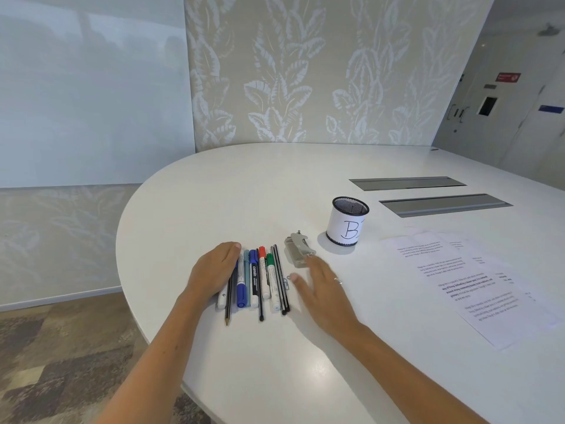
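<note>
Head view: your flat left hand (pixel 214 270) presses the pens (pixel 260 280); your open right hand (pixel 321 289) hovers right of them.

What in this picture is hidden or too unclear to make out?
Head view: left hand covers most of the leftmost pens.
Head view: label on the cup shows "B"; the rest curves out of sight.
Head view: print on the papers is too small and blurred to read.
</note>
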Demonstrator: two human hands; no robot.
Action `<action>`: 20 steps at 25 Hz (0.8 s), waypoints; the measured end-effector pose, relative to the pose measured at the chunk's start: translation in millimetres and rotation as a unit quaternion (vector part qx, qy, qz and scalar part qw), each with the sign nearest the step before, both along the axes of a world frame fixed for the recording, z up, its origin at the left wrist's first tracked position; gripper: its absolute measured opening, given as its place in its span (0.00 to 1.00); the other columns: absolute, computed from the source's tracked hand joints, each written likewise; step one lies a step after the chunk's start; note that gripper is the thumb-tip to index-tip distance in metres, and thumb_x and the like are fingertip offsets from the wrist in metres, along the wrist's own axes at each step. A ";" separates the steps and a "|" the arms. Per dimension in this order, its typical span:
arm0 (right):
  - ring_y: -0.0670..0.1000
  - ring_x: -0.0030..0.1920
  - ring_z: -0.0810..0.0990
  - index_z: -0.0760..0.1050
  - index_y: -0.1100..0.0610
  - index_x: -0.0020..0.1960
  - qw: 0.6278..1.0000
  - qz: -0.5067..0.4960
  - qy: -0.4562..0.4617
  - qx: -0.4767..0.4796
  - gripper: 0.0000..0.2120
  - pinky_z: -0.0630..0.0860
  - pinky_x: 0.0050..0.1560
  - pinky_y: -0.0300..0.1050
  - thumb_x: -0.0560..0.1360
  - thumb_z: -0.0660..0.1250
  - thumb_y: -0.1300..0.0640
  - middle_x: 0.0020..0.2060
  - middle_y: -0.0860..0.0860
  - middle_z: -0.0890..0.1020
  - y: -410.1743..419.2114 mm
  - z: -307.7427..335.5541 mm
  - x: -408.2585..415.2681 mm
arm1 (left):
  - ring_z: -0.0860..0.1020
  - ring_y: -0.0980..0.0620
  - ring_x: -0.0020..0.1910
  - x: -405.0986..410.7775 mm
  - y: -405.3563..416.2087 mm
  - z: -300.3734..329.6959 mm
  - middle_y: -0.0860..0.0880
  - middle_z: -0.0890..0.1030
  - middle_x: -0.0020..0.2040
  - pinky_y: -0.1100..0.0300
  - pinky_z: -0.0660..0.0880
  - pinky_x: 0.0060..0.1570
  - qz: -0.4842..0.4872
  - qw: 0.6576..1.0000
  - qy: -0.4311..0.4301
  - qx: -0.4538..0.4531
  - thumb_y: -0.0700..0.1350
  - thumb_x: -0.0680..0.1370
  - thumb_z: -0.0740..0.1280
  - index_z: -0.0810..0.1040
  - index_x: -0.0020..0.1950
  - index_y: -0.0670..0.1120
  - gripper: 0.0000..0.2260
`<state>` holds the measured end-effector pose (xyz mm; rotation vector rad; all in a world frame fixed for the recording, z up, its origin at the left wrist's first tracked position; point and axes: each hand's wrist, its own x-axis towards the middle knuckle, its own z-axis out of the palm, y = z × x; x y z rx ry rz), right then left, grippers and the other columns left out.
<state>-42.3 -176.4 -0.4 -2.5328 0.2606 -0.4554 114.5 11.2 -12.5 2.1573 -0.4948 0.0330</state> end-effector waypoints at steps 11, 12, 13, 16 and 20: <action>0.45 0.68 0.65 0.47 0.54 0.78 0.991 0.022 0.041 0.127 0.35 0.60 0.62 0.34 0.79 0.63 0.53 0.74 0.49 0.61 -26.7 14.2 47.9 | 0.73 0.54 0.42 -0.6 0.9 -0.4 0.56 0.77 0.43 0.69 0.63 0.38 -0.014 1.000 -0.022 0.010 0.60 0.79 0.49 0.72 0.45 0.54 0.16; 0.47 0.69 0.65 0.46 0.54 0.79 0.994 0.019 0.046 0.100 0.36 0.61 0.65 0.39 0.79 0.64 0.53 0.75 0.49 0.61 -27.6 10.6 43.2 | 0.73 0.54 0.42 -1.0 1.0 0.2 0.56 0.77 0.43 0.69 0.63 0.38 -0.015 1.000 -0.021 0.011 0.59 0.80 0.49 0.72 0.45 0.54 0.16; 0.50 0.72 0.64 0.46 0.54 0.79 0.996 0.017 0.052 0.076 0.37 0.62 0.68 0.44 0.78 0.64 0.53 0.76 0.49 0.60 -29.0 8.4 39.3 | 0.73 0.54 0.41 -1.3 0.7 0.8 0.55 0.77 0.43 0.69 0.63 0.38 -0.016 1.000 -0.021 0.010 0.59 0.80 0.49 0.72 0.46 0.53 0.16; 0.52 0.74 0.61 0.46 0.55 0.79 0.997 0.006 0.073 0.032 0.38 0.60 0.72 0.50 0.78 0.65 0.49 0.77 0.48 0.58 -28.0 9.1 34.2 | 0.74 0.52 0.43 -2.1 1.0 0.0 0.51 0.80 0.45 0.66 0.66 0.39 -0.014 1.000 -0.020 -0.002 0.59 0.80 0.50 0.74 0.48 0.49 0.19; 0.52 0.75 0.61 0.47 0.57 0.78 0.998 -0.012 0.069 -0.004 0.40 0.58 0.72 0.50 0.77 0.64 0.43 0.78 0.49 0.57 -21.4 7.2 35.7 | 0.76 0.50 0.47 -2.9 1.0 1.4 0.55 0.80 0.47 0.57 0.66 0.43 -0.014 1.000 -0.015 -0.006 0.59 0.79 0.50 0.76 0.51 0.51 0.19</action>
